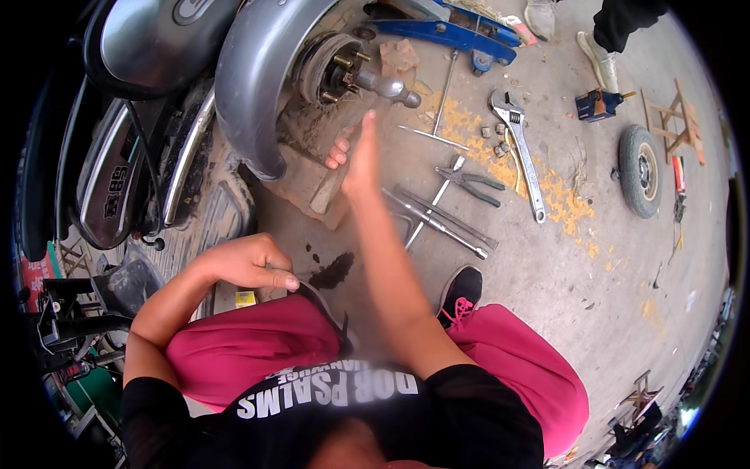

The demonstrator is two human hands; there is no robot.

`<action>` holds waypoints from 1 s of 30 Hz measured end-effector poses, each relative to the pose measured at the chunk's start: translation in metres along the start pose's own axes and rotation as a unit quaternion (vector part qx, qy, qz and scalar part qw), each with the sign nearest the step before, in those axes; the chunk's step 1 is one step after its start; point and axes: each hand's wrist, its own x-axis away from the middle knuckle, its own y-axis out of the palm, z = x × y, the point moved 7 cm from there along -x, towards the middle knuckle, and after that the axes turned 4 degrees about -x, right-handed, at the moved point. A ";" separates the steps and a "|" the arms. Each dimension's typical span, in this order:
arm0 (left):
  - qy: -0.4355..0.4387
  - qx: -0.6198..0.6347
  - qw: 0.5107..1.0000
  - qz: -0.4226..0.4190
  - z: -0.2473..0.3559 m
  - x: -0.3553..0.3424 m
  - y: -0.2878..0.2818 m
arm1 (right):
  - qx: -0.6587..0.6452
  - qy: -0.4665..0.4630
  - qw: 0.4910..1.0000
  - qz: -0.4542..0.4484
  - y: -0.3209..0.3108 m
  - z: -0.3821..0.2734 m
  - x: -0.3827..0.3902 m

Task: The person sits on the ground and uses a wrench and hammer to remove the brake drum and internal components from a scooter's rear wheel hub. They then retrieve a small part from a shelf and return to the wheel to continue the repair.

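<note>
My right hand is wrapped round the handle of a ball-peen hammer. Its grey head is right beside a dirty wheel hub with brass-coloured studs, under a grey fender. Whether the head touches the hub I cannot tell. The butt of the handle comes out below my fingers. My left hand is by my left knee, its fingers curled in and the thumb pointing right, with nothing seen in it.
On the concrete to the right lie pliers, an adjustable wrench, a cross-shaped wrench, a T-handle wrench and several nuts. A blue jack is behind. Farther right are a wheel, a box and a person's shoes.
</note>
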 end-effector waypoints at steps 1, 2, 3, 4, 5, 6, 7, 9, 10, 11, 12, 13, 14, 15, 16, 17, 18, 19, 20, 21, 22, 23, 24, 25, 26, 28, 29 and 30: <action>-0.015 0.008 1.000 0.005 -0.003 0.002 -0.002 | 0.021 -0.042 0.999 0.002 0.002 -0.022 0.013; -0.001 0.020 0.999 0.025 -0.003 0.005 -0.005 | 0.029 -0.109 0.994 0.004 -0.001 -0.047 0.024; 0.011 0.033 0.998 0.049 -0.005 0.011 -0.007 | 0.036 -0.171 0.985 0.003 -0.004 -0.068 0.034; 0.016 0.046 0.996 0.075 -0.006 0.020 -0.007 | 0.021 -0.237 0.971 0.013 -0.005 -0.090 0.048; 0.023 0.076 0.993 0.092 -0.008 0.023 -0.007 | 0.010 -0.312 0.949 0.029 -0.008 -0.111 0.062; 0.030 0.106 0.988 0.110 -0.013 0.027 -0.005 | -0.026 -0.331 0.942 0.043 -0.014 -0.099 0.064; 0.044 0.131 0.983 0.122 -0.012 0.025 -0.010 | -0.061 -0.360 0.929 0.057 -0.019 -0.087 0.063; 0.060 0.119 0.988 0.080 -0.003 0.016 -0.010 | -0.063 -0.312 0.946 0.060 -0.021 -0.058 0.042; 0.063 0.120 0.989 0.056 0.003 0.015 -0.002 | -0.031 -0.236 0.969 0.062 -0.024 -0.037 0.031; 0.081 0.103 0.990 0.054 0.007 0.013 -0.007 | 0.003 -0.163 0.985 0.061 -0.025 -0.019 0.019; 0.084 0.117 0.988 0.060 0.009 0.012 -0.010 | 0.036 -0.088 0.994 0.059 -0.028 -0.004 0.010; 0.079 0.131 0.986 0.071 0.011 0.018 -0.012 | 0.065 -0.005 0.996 0.053 -0.024 0.015 0.007; 0.074 0.145 0.983 0.082 0.012 0.023 -0.014 | 0.060 -0.013 0.997 0.037 -0.026 0.009 0.009; 0.078 0.147 0.980 0.106 0.010 0.024 -0.015 | 0.041 -0.030 0.998 0.045 -0.028 0.007 0.012; 0.081 0.132 0.983 0.103 0.012 0.020 -0.013 | 0.025 -0.055 0.997 0.053 -0.022 -0.001 0.018; 0.084 0.117 0.984 0.101 0.014 0.017 -0.011 | 0.022 -0.052 0.996 0.063 -0.015 -0.003 0.019; 0.087 0.101 0.986 0.099 0.017 0.016 -0.010 | 0.019 -0.048 0.996 0.073 -0.006 -0.002 0.018; 0.086 0.099 0.987 0.089 0.019 0.013 -0.010 | 0.014 -0.050 0.995 0.086 -0.003 -0.003 0.016; 0.084 0.096 0.989 0.080 0.021 0.010 -0.010 | 0.018 -0.042 0.997 0.066 -0.001 0.001 0.007; 0.082 0.092 0.990 0.070 0.024 0.007 -0.011 | 0.021 -0.034 0.998 0.045 -0.003 0.006 -0.006; 0.072 0.091 0.991 0.072 0.021 0.007 -0.011 | 0.027 -0.019 0.999 0.025 0.006 0.009 -0.005; 0.062 0.089 0.991 0.073 0.018 0.007 -0.011 | 0.033 -0.023 0.998 0.045 0.003 0.001 -0.001; 0.053 0.087 0.992 0.073 0.015 0.007 -0.013 | 0.035 -0.062 0.997 0.042 0.002 -0.015 0.005; 0.052 0.082 0.992 0.075 0.011 0.007 -0.014 | 0.038 -0.101 0.993 0.041 -0.004 -0.032 0.011; 0.048 0.079 0.993 0.079 0.007 0.008 -0.014 | 0.042 -0.136 0.989 0.040 -0.009 -0.049 0.019; 0.050 0.086 0.990 0.104 -0.001 0.018 -0.015 | 0.040 -0.256 0.964 0.058 -0.015 -0.095 0.041; 0.060 0.096 0.986 0.119 -0.003 0.023 -0.013 | 0.004 -0.292 0.953 0.079 -0.019 -0.106 0.053; 0.073 0.106 0.983 0.134 -0.003 0.027 -0.012 | -0.031 -0.328 0.939 0.100 -0.022 -0.115 0.066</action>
